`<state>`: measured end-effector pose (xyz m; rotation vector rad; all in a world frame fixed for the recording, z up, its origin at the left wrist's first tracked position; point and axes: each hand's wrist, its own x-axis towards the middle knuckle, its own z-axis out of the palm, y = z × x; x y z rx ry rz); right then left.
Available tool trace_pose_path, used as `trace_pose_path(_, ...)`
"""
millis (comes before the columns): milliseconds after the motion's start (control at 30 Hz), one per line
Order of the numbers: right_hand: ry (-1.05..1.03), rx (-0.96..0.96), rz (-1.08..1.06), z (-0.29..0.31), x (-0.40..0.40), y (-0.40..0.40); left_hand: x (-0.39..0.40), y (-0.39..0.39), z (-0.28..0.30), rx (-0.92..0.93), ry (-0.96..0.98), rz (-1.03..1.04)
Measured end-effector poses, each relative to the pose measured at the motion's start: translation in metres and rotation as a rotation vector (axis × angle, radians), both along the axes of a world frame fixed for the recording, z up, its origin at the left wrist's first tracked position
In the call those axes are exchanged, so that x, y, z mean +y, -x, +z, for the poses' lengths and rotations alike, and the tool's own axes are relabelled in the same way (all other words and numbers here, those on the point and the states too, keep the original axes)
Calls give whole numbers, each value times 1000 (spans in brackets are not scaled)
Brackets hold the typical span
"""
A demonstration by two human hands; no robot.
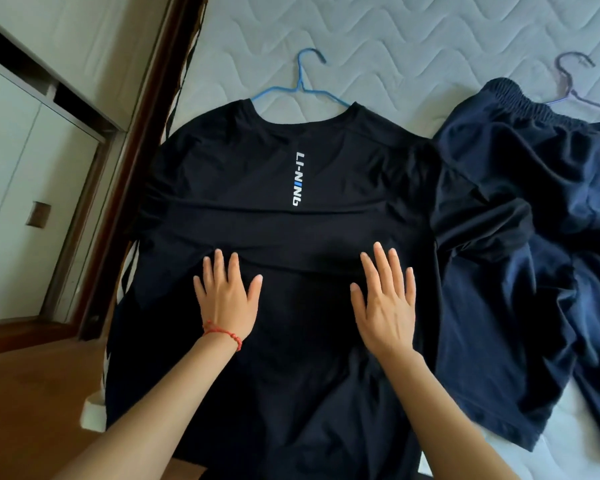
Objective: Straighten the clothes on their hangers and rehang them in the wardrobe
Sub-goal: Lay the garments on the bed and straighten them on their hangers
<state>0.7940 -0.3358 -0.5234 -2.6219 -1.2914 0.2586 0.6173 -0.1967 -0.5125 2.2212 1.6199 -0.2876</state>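
A black T-shirt (284,174) with a white and blue logo lies flat on the white quilted mattress (413,36). A blue hanger (303,86) is inside its neck, hook pointing away from me. My left hand (226,294), with a red string at the wrist, presses flat on the shirt's lower middle, fingers spread. My right hand (385,299) presses flat on the shirt beside it, fingers straight. A fold line crosses the fabric just above my fingertips.
Dark navy shorts (520,216) lie to the right on a grey-purple hanger (575,81). The brown wooden bed frame (136,157) runs along the left. White wardrobe doors (21,161) stand at far left beyond the wooden floor (32,393).
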Motion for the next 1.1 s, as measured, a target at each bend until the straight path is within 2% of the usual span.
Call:
trace_pose_path(100, 80, -20, 66, -2, 4, -26, 21, -26, 8, -94, -57, -48)
trace_pose_path(200, 136, 40, -66, -8, -4, -48, 58, -51, 8, -160, -140, -205)
trace_pose_path(400, 79, 9, -76, -8, -18, -42, 139, -96, -2, -95, -195, -377)
trace_pose_path(667, -19, -27, -106, -15, -27, -27, 216, -145, -9, -55, -205, -188)
trace_pose_path(800, -24, -27, -131, -15, -24, -27, 226, -153, -13, -6, -188, -182)
trace_pose_path(967, -14, -4, -117, -12, -27, -25, 233, -152, -3, -35, -297, -176)
trace_pose_path(1100, -24, 54, -129, 1, -35, -22, 215, -152, 15, -159, -266, -200)
